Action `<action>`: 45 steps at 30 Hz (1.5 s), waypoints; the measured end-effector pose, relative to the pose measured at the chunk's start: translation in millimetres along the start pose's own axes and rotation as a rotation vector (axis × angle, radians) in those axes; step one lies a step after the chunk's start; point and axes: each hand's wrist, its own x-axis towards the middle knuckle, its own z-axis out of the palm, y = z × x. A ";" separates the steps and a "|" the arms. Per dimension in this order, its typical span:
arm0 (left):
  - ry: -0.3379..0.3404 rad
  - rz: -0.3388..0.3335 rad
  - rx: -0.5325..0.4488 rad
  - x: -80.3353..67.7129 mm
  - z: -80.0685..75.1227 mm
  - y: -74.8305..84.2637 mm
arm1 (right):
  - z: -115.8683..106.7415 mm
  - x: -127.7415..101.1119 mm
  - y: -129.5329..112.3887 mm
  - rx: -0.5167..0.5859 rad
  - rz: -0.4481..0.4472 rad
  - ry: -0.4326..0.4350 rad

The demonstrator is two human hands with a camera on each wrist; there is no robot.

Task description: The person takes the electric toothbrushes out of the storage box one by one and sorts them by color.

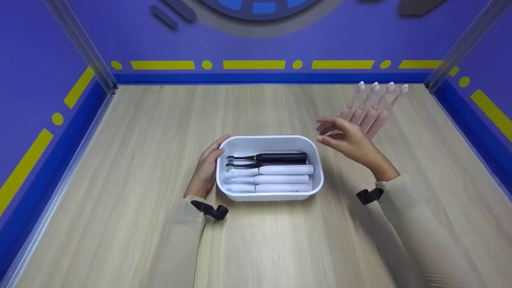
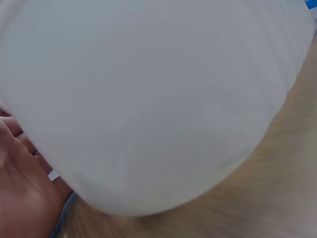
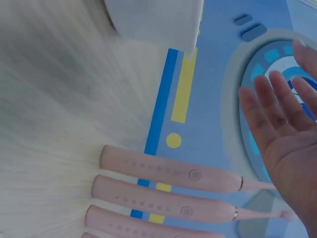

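White plastic forms the shallow, round-cornered tray (image 1: pixel 270 141) at the middle of the head view, standing on the pale wood-grain bench (image 1: pixel 120 168); in it five electric toothbrushes lie side by side, heads toward frame left, two black ones (image 1: pixel 276 157) at the far side and three white ones (image 1: pixel 276 179) nearer the camera. The left hand (image 1: pixel 207 167) rests against the tray's left end, fingers (image 1: pixel 219 144) relaxed and lying along the rim, not curled round it. The right hand (image 1: pixel 347 140) hangs in the air just right of the tray's upper right corner, fingers loosely spread and holding nothing. Behind it, toward the upper right, four pink toothbrushes (image 1: pixel 372 107) stand in a fan, blurred. In the left wrist view the tray's white wall (image 2: pixel 148 99) fills nearly the whole frame, with the palm (image 2: pixel 22 183) touching it at lower left and a strip of bench at the right edge. In the right wrist view the open palm (image 3: pixel 287 134) sits at the right edge with fingers straight and slightly apart, the pink toothbrushes (image 3: pixel 168 171) lie in parallel rows across the lower half, and a corner of the tray (image 3: pixel 153 20) shows at the top.
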 end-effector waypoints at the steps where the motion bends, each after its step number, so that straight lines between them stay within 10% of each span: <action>1: -0.004 0.001 -0.002 -0.1 -0.2 0.0 | 0.8 1.4 -1.6 -0.013 0.004 -0.034; 27: -0.002 -0.002 -0.008 0.1 -0.2 0.8 | 33.6 38.3 -36.7 -0.229 0.072 -0.637; 45: 0.000 -0.002 -0.021 0.7 -0.2 0.4 | 60.1 48.0 -33.9 -0.337 0.098 -0.807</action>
